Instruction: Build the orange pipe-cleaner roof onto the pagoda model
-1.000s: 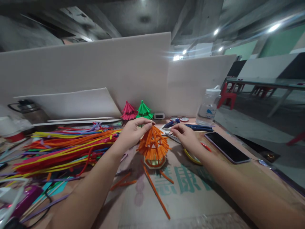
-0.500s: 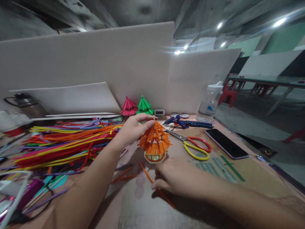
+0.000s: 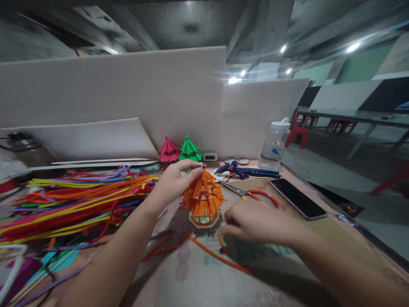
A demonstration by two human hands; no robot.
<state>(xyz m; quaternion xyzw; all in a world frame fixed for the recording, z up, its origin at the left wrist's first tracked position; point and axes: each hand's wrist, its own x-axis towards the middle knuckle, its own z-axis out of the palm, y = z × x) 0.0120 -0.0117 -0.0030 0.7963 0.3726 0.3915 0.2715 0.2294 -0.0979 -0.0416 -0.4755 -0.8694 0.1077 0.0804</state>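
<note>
From where I stand, the person's left hand (image 3: 179, 181) has its thumb and fingers pinched on the peak of a tiered orange cone of fuzzy stems (image 3: 204, 198), which stands upright on a pale octagonal base (image 3: 204, 225), in front of the person on a printed cardboard sheet (image 3: 179, 294). The right hand (image 3: 252, 221), blurred, is just beside the cone's lower right side, fingers curled in; I cannot tell whether they close on anything. Near it lie a long orange fuzzy strip (image 3: 220, 257) and a shorter orange piece (image 3: 221, 242). The step in hand, I judge, is steadying the cone while the right hand works among these loose strips. Picking one up would call for a firm left pinch, parted right fingertips and care not to knock the base.
</note>
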